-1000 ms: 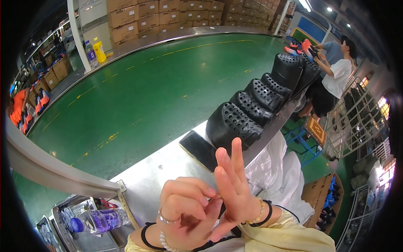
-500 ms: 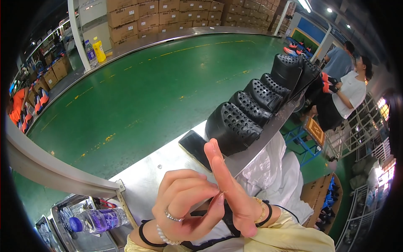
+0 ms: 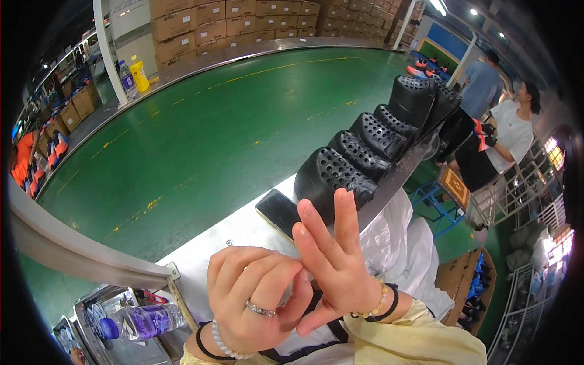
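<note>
At the lower centre of the frame, the person's left hand (image 3: 255, 298) curls, thumb and forefinger pressed together beside the right hand (image 3: 342, 277), whose fingers spread; I can't tell whether that pinch holds anything. Just beyond them, mid-frame, a black smartphone (image 3: 277, 212) lies on the metal table (image 3: 210, 250) beside perforated black clogs (image 3: 328, 173).

Pale yellow fabric sleeves (image 3: 420, 337) show at the lower edge, with a silver ring (image 3: 261, 309), white-beaded bracelet (image 3: 226, 344), amber-beaded bracelet (image 3: 379, 306) and black wristbands (image 3: 390, 306).
</note>
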